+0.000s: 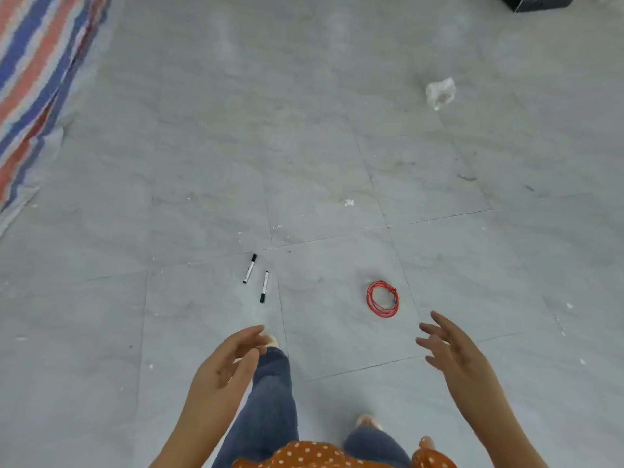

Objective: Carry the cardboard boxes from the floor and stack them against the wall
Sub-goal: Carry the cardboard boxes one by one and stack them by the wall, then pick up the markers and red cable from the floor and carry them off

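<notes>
A striped tarp (pixel 30 79) lies far left; your left hand (pixel 226 363) hangs empty, fingers relaxed, below two markers (pixel 256 278); a red wire coil (pixel 382 298) lies beside your right hand (pixel 456 349), fingers spread; no cardboard boxes show

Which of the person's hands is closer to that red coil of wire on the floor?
Right. The right hand hovers just below-right of the red wire coil; the left hand is farther off, lower left.
</notes>
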A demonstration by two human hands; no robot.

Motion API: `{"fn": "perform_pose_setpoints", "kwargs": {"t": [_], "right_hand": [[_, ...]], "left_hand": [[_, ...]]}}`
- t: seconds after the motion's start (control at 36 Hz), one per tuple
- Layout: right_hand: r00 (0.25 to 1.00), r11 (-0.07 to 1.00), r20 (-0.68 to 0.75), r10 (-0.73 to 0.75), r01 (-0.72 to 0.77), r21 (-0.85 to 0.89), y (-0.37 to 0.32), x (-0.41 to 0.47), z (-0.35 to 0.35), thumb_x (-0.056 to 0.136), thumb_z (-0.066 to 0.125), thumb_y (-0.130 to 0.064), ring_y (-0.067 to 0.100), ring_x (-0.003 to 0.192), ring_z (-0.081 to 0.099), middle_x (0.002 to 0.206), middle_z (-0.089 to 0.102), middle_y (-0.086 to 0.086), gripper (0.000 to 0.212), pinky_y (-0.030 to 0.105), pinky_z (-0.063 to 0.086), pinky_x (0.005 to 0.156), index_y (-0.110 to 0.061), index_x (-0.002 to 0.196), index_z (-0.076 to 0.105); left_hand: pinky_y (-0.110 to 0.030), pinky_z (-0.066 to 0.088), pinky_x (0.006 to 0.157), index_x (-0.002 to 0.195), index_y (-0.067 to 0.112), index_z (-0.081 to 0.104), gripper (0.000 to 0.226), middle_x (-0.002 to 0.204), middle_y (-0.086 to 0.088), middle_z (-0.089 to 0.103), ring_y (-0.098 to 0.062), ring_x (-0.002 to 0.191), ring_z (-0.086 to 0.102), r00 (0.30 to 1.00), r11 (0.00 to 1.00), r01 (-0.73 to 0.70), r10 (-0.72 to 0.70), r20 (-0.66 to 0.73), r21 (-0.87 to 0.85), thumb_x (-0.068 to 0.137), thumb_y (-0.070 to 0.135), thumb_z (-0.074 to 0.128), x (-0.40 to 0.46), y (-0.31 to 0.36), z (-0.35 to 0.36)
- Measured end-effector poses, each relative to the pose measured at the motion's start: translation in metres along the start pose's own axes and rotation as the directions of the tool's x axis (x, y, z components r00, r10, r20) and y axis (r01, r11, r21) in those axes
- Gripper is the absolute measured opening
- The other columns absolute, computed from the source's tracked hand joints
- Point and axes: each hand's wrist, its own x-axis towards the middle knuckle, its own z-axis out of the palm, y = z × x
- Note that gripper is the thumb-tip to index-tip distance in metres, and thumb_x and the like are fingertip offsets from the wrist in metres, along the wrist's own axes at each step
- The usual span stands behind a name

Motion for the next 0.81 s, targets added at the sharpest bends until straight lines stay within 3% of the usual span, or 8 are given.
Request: {"fn": "perform_pose_setpoints", "kwargs": {"t": [0.08,0.17,0.36,0.47,0.56,0.61,0.72,0.81], "right_hand": [[0.999,0.999,-0.014,0.049,-0.049,-0.007,-0.012,0.027,0.017,0.094,0.053,-0.021,0.003,0.100,0.064,0.107,0.064,-0.030,0.034,0.042,0.049,0.097,-0.051,0.110,0.049],[0.995,0.995,-0.022,0.098,-0.098,-0.010,-0.018,0.057,0.030,0.094,0.053,-0.017,0.011,0.106,0.063,0.111,0.064,-0.022,0.035,0.037,0.049,0.096,-0.049,0.108,0.048],[0.982,0.982,-0.042,0.185,-0.186,-0.030,0.019,0.158,0.058,0.095,0.052,-0.022,0.017,0.108,0.062,0.117,0.062,-0.011,0.031,0.042,0.048,0.099,-0.041,0.118,0.047],[0.971,0.967,0.012,0.238,-0.236,-0.094,0.079,0.243,0.090,0.096,0.051,-0.025,0.014,0.107,0.061,0.113,0.062,-0.013,0.024,0.020,0.049,0.083,-0.045,0.110,0.049],[0.963,0.944,0.028,0.269,-0.257,-0.205,0.145,0.310,0.123,0.096,0.051,-0.027,0.010,0.104,0.057,0.116,0.060,-0.009,0.031,0.002,0.037,0.068,-0.030,0.127,0.051],[0.962,0.925,0.038,0.272,-0.251,-0.285,0.194,0.354,0.147,0.097,0.051,-0.026,0.011,0.102,0.055,0.122,0.061,-0.001,0.038,0.004,0.037,0.070,-0.019,0.134,0.050],[0.952,0.874,0.028,0.305,-0.268,-0.406,0.295,0.430,0.188,0.096,0.052,-0.025,0.023,0.116,0.056,0.130,0.058,0.010,0.043,0.027,0.042,0.093,-0.009,0.136,0.048],[0.945,0.839,-0.016,0.327,-0.298,-0.455,0.359,0.476,0.209,0.097,0.050,-0.022,0.030,0.114,0.054,0.131,0.053,0.015,0.043,0.039,0.046,0.093,-0.008,0.137,0.045]], "left_hand": [[-0.006,0.046,0.078,0.099,0.048,0.067,0.042,0.096,0.026,0.068,0.004,0.098,0.062,0.991,0.998,0.000,-0.010,0.133,0.070,0.095,0.009,0.052,0.053,0.015,-0.013],[-0.003,0.044,0.080,0.108,0.037,0.062,0.030,0.098,0.028,0.067,0.006,0.098,0.061,0.969,0.992,-0.001,-0.030,0.245,0.125,0.096,0.011,0.052,0.103,0.020,-0.012],[-0.003,0.042,0.080,0.109,0.038,0.058,0.026,0.103,0.031,0.062,0.007,0.101,0.057,0.914,0.977,0.028,-0.110,0.391,0.211,0.095,0.016,0.053,0.223,-0.019,0.040],[-0.003,0.041,0.083,0.104,0.042,0.056,0.026,0.098,0.018,0.068,0.010,0.096,0.056,0.901,0.964,0.032,-0.143,0.410,0.265,0.096,0.018,0.055,0.307,-0.098,0.095],[-0.008,0.042,0.089,0.112,0.036,0.054,0.023,0.109,0.015,0.061,0.010,0.096,0.055,0.880,0.943,0.011,-0.167,0.445,0.332,0.097,0.020,0.052,0.367,-0.179,0.142],[-0.012,0.042,0.089,0.122,0.029,0.055,0.026,0.111,0.013,0.059,0.008,0.098,0.053,0.866,0.916,-0.028,-0.178,0.467,0.401,0.097,0.022,0.050,0.404,-0.237,0.171],[-0.022,0.039,0.091,0.134,0.019,0.050,0.036,0.125,0.002,0.055,-0.012,0.116,0.052,0.829,0.815,-0.129,-0.224,0.513,0.565,0.099,0.026,0.047,0.463,-0.349,0.215],[-0.028,0.037,0.098,0.142,0.018,0.041,0.042,0.138,-0.001,0.047,-0.018,0.127,0.043,0.806,0.705,-0.271,-0.206,0.555,0.655,0.101,0.026,0.042,0.498,-0.426,0.240]]}}
